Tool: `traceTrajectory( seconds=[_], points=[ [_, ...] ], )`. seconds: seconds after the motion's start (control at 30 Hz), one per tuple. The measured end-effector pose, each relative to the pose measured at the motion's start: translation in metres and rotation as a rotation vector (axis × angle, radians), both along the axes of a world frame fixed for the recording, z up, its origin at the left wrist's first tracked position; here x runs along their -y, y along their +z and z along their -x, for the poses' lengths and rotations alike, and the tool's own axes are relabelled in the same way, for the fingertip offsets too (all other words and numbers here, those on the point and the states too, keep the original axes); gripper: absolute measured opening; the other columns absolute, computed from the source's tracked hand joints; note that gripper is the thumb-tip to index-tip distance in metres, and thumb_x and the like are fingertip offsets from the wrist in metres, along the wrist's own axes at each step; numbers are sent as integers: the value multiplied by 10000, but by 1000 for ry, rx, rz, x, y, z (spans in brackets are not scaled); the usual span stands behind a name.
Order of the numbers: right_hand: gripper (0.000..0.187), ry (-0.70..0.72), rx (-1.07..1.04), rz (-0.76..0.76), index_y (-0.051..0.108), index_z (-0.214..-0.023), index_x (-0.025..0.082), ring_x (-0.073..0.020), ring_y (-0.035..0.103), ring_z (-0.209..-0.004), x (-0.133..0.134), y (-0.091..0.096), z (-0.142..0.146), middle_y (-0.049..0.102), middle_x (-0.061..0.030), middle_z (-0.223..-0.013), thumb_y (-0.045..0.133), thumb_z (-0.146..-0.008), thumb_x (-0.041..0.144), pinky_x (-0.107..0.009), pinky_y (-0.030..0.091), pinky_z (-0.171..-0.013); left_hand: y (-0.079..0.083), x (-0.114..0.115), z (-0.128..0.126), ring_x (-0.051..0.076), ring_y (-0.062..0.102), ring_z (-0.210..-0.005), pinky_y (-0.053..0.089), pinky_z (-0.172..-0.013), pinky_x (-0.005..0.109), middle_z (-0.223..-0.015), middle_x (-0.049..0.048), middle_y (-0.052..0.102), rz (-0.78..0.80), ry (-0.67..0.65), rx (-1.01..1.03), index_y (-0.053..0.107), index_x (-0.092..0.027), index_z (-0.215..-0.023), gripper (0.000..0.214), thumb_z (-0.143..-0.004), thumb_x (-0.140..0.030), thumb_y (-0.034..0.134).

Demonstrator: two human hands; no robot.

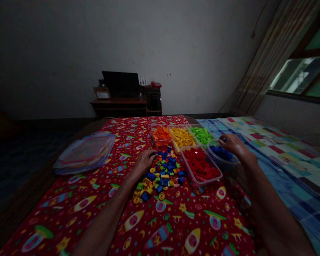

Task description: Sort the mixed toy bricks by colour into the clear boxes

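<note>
Held left hand [144, 160] at mixed bricks [164, 176], right hand [233, 144] over blue-brick tub [230, 164] | couldn't tell grips | apparently tubbed by colour

Red rocket-print cloth [181, 197]; blue, yellow, green bricks [164, 176].

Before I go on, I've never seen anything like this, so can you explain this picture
There's no machine: a person's two bare hands are working, seen from one camera worn on the head, looking forward and down. On the red cloth lie a mixed pile of toy bricks and, to the left, lids. Boxes hold orange, yellow, green and red bricks; a round tub holds blue ones. The left hand is at the pile's edge, the right hand at the tub. It's too dim to tell whether either holds a brick.
</note>
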State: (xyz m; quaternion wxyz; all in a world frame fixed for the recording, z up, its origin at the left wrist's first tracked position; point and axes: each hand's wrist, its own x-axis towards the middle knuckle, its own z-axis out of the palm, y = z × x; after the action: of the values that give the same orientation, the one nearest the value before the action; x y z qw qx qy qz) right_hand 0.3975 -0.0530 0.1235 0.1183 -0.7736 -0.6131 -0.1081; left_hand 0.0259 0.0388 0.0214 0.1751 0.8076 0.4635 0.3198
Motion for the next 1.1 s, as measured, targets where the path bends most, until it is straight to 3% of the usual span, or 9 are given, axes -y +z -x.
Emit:
traceTrajectory(
  seconds=[0.13, 0.27, 0.37, 0.5, 0.63, 0.73, 0.87, 0.97, 1.1],
  points=[
    [273, 84, -14, -34, 691, -954, 135, -206, 636, -830, -5, 4, 30, 706, -138, -902, 442, -886, 222, -283, 437, -745, -1, -3, 2, 221, 655, -987, 494, -914, 340, -1065, 72, 719, 2, -3, 22, 704, -178, -1035, 308, -811, -241, 502],
    [276, 409, -175, -78, 687, -867, 154, -169, 620, -729, -23, -3, 111, 696, -100, -813, 412, -885, 174, -255, 429, -689, -3, -8, 4, 221, 667, -940, 513, -872, 347, -1021, 67, 730, -2, -4, 54, 715, -190, -987, 291, -813, -282, 499],
    [251, 611, -211, 70, 676, -877, 152, -165, 611, -756, -41, -18, 168, 687, -89, -822, 429, -895, 194, -246, 434, -697, -1, -10, 8, 226, 672, -912, 523, -844, 351, -997, 90, 729, -10, 10, 63, 716, -171, -968, 310, -832, -320, 480],
    [272, 566, -118, 236, 633, -1064, 100, -213, 599, -1003, -65, -38, 213, 659, -159, -1071, 430, -916, 205, -288, 438, -852, 2, -9, 20, 242, 658, -967, 504, -893, 377, -1018, 100, 718, -40, 49, 65, 708, -162, -970, 310, -828, -309, 475],
    [407, 459, -92, 343, 604, -1138, 70, -284, 577, -1089, -79, -49, 232, 623, -217, -1160, 365, -962, 348, -393, 436, -912, 0, -11, 27, 253, 602, -1109, 454, -980, 402, -1156, 113, 673, -14, 84, 25, 664, -155, -1094, 358, -840, -301, 457],
    [402, 466, -99, 306, 598, -1142, 63, -298, 572, -1095, -80, -57, 239, 621, -234, -1144, 359, -964, 333, -427, 437, -908, -5, -11, 23, 262, 546, -1197, 414, -1028, 428, -1260, 136, 616, 18, 56, 25, 597, -122, -1208, 436, -837, -299, 453],
    [333, 594, -161, 242, 614, -1124, 64, -248, 602, -1034, -73, -64, 238, 646, -204, -1096, 375, -947, 215, -349, 443, -881, -7, -7, 19, 248, 538, -1207, 397, -1046, 414, -1302, 104, 593, 98, -63, 23, 545, -135, -1288, 524, -780, -206, 440],
    [294, 693, -341, 186, 656, -1083, 94, -207, 623, -960, -65, -64, 231, 687, -150, -1022, 447, -881, 138, -284, 444, -835, -1, -7, 23, 231, 578, -1151, 439, -1002, 368, -1265, 65, 626, 193, -186, 19, 572, -154, -1270, 539, -758, -195, 409],
    [323, 635, -517, 24, 673, -1086, 117, -195, 610, -953, -49, -64, 219, 700, -115, -1014, 495, -818, 88, -276, 428, -844, 9, -7, 29, 220, 614, -1081, 478, -935, 327, -1194, 44, 671, 268, -278, -23, 625, -161, -1207, 509, -756, -236, 403]
  ],
)
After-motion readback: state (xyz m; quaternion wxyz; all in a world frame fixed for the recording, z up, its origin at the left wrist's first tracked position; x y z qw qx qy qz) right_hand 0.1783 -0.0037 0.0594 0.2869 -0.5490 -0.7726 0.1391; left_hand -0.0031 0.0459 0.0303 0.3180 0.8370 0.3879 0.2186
